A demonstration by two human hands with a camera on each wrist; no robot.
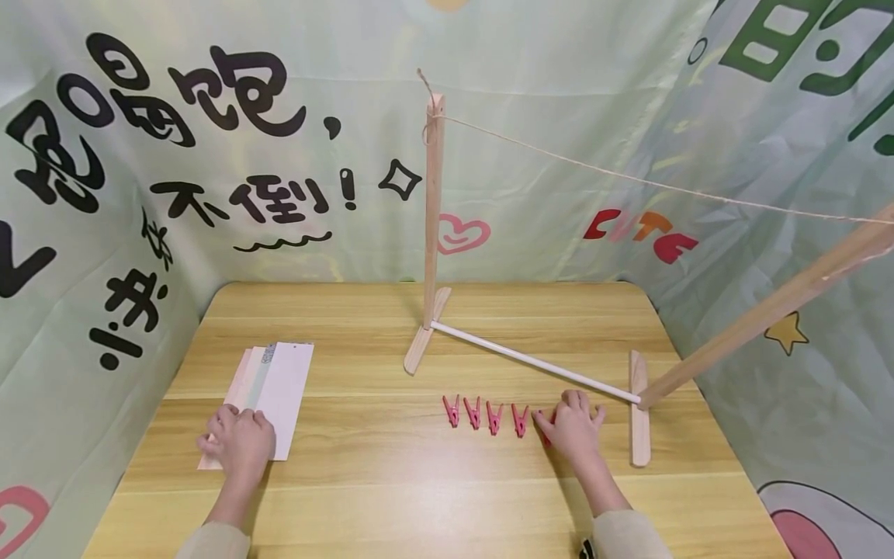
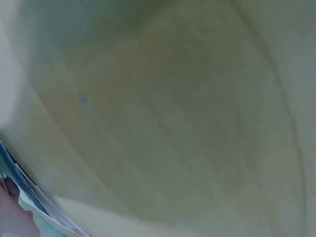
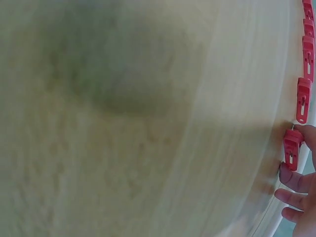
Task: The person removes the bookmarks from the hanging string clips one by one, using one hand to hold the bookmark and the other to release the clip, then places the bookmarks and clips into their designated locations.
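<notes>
On the left of the table lies a fanned stack of paper sheets [image 1: 288, 388], pink, cream, pale green and white. My left hand [image 1: 240, 441] rests on its lower left part with bent fingers; whether they pinch a sheet is unclear. The left wrist view catches only the edges of the sheets [image 2: 47, 202] and a bit of that hand [image 2: 17, 215]. Right of centre, several red clothespins [image 1: 494, 419] lie in a row. My right hand [image 1: 578, 427] is at the row's right end, where thumb and forefinger pinch the last clothespin [image 3: 292, 148] from both sides.
Behind the clothespins stands a wooden frame: a left post [image 1: 433, 210], a leaning right post [image 1: 754, 322], a white rod [image 1: 531, 359] low between them, and a string [image 1: 601, 169] stretched above. Its right foot [image 1: 639, 435] is close to my right hand. Printed cloth [image 1: 335, 155] surrounds the table.
</notes>
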